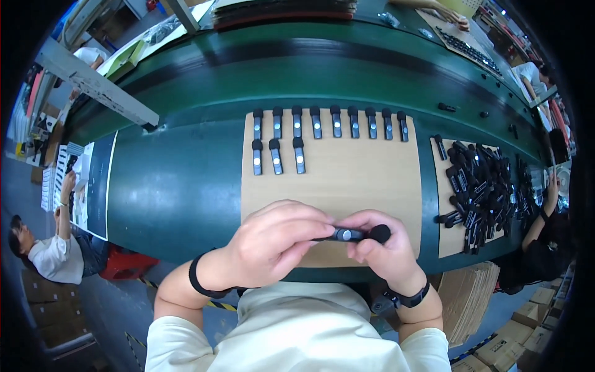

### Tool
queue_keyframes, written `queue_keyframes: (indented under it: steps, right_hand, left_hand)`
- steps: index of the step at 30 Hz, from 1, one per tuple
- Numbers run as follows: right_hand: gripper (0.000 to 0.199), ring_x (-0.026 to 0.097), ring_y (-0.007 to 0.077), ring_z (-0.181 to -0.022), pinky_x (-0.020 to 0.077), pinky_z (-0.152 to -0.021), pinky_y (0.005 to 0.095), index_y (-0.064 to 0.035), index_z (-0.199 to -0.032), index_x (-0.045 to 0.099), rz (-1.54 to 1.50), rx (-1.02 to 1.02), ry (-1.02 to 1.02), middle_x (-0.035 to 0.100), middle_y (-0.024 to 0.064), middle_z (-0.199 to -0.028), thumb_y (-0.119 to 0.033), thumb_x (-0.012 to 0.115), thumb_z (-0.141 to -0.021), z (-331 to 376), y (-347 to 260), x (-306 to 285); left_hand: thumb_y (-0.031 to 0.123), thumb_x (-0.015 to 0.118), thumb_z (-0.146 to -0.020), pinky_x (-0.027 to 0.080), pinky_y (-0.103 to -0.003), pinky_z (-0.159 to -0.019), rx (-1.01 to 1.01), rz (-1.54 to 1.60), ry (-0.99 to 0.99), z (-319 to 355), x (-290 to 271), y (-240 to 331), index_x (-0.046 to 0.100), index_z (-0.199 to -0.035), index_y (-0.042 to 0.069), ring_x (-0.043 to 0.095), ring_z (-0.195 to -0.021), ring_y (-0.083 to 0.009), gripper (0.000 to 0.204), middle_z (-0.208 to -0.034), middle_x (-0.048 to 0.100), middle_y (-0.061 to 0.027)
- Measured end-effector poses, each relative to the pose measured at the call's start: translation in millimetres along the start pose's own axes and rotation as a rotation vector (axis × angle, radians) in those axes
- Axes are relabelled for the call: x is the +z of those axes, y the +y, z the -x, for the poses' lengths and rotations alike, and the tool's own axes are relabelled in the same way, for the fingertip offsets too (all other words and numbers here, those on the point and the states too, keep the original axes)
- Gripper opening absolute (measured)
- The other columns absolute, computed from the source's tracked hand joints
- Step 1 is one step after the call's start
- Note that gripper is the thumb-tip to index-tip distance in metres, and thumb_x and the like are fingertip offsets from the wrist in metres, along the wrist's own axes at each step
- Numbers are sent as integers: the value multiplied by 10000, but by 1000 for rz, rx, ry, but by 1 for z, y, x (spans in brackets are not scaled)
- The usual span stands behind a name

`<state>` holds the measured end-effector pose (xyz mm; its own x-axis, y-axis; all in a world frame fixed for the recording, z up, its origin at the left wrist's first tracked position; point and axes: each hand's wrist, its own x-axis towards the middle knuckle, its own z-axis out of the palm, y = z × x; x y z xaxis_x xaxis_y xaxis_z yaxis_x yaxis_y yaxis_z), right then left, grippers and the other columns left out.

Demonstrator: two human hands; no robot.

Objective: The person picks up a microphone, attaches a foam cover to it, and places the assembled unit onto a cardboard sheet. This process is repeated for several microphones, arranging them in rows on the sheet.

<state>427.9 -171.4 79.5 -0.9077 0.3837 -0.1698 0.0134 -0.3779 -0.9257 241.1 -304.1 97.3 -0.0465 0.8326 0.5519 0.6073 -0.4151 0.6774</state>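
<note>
Small black microphone (347, 235) in my two hands, above near part of cardboard sheet (359, 186), foam head toward sheet's right side. My left hand (266, 240): thumb and fingers clamped on microphone's plain end. My right hand (395, 249): thumb and fingers clamped by foam head. Along sheet's far edge, row of nine microphones (336, 123); just nearer, toward sheet's left, row of three microphones (276, 160). Right of sheet, jumbled microphone pile (480, 192).
</note>
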Motion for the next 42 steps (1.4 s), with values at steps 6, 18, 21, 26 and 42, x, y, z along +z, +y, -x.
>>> queue_keyframes:
  steps: [6, 18, 21, 26, 42]
  right_hand:
    - [292, 535, 125, -716, 417, -598, 229, -1, -1033, 657, 406, -356, 40, 598, 61, -833, -171, 770, -824, -1, 19, 13]
    - [388, 542, 161, -693, 429, -557, 254, -46, -1083, 657, 646, -645, 132, 608, 84, -879, 20, 789, -724, -5, 28, 23]
    - [391, 543, 162, -680, 430, -551, 256, -34, -1085, 649, 627, -577, 122, 617, 96, -892, 29, 785, -724, -6, 27, 22]
    - [323, 557, 184, -725, 441, -599, 270, 4, -1050, 630, 692, -590, 104, 616, 106, -895, -5, 766, -757, -8, 26, 19]
    - [351, 562, 170, -691, 452, -585, 276, -13, -1057, 649, 698, -646, 128, 618, 90, -890, 44, 761, -730, -10, 25, 21]
  left_hand:
    - [-58, 708, -751, 544, -343, -768, -93, 4, 70, 32, 10, 4, 652, -1030, -35, 683, -861, -288, 285, -970, 693, -166]
    - [4, 763, -735, 522, -333, -739, -272, 183, 85, 39, 13, -2, 637, -1027, -50, 661, -815, -254, 322, -936, 688, -153]
    - [-20, 753, -728, 518, -335, -729, -271, 170, 106, 38, 13, -4, 637, -1024, -47, 652, -801, -251, 318, -924, 683, -147]
    - [-43, 743, -716, 517, -336, -728, -269, 193, 103, 36, 14, -8, 646, -1002, -43, 650, -801, -253, 302, -915, 676, -144]
    - [-78, 695, -721, 522, -352, -725, -153, 197, 103, 34, 12, -14, 647, -1002, -25, 659, -820, -270, 290, -921, 663, -139]
